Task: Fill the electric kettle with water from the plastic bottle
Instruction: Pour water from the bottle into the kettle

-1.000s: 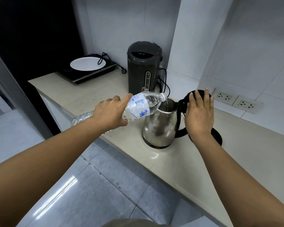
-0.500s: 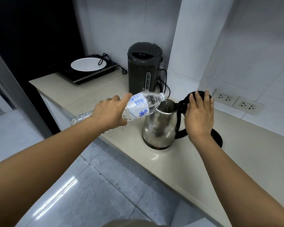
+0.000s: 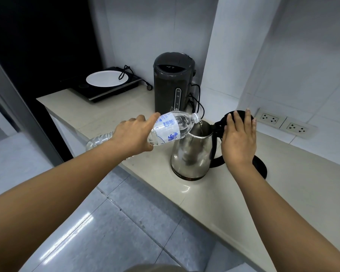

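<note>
Left hand: wrapped around the clear plastic water bottle, tipped nearly flat, neck over the kettle's mouth.
Kettle: shiny steel electric kettle on the beige stone counter, near edge — black lid raised.
Right hand: fingers flat, spread, apparently resting against the lid and handle.

Our left hand and its tilted bottle block the approach to the kettle from the frame's left; our right hand closes off the handle side, pressed to the raised lid. Just behind, the dark water dispenser and its looping cords crowd the centre. We see bare counter at centre left, before the cooktop, and a wide open stretch at right, below the wall sockets.
</note>
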A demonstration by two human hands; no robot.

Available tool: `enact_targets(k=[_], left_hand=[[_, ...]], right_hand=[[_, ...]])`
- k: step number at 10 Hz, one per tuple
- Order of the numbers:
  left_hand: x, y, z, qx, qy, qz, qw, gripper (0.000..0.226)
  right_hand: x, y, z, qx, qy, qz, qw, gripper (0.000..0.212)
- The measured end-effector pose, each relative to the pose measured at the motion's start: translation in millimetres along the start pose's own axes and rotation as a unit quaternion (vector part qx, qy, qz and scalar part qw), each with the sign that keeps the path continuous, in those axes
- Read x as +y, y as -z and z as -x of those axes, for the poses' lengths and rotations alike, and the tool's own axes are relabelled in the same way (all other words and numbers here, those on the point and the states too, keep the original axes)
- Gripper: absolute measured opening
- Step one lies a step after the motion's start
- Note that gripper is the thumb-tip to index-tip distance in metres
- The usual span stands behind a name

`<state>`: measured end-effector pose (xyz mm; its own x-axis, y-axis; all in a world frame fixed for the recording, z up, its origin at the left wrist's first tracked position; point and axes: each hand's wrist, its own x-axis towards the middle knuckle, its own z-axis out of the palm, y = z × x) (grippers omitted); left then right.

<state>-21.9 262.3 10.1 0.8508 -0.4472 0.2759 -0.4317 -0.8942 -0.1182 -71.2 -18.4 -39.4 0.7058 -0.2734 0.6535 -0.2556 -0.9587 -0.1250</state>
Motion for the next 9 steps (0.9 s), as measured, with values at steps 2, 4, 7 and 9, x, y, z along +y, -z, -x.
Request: enact_targets(k=[2,4,7,9], left_hand=[[-0.7,1.4,0.4,0.002,-0.002,-0.003,1.000,0.092],[-0.7,1.1,-1.6,-0.004,-0.002,-0.004,1.000,0.091],[-0.9,-0.5,-1.7,-0.002,0.000,-0.006,1.000,0.091],[-1.1,-0.2,-0.8,-0.001,0.002,-0.006,1.000,0.091]], right_hand=[[-0.3,0.3,-0.3,-0.002,0.000,0.005,1.000,0.039],[-0.3,0.4,0.0,-0.001,0.000,0.006,1.000,0.040],[0.4,-1.3,0.0,0.001,0.000,0.007,1.000,0.040],[0.5,-1.8,0.2,-0.003,0.000,0.004,1.000,0.042]])
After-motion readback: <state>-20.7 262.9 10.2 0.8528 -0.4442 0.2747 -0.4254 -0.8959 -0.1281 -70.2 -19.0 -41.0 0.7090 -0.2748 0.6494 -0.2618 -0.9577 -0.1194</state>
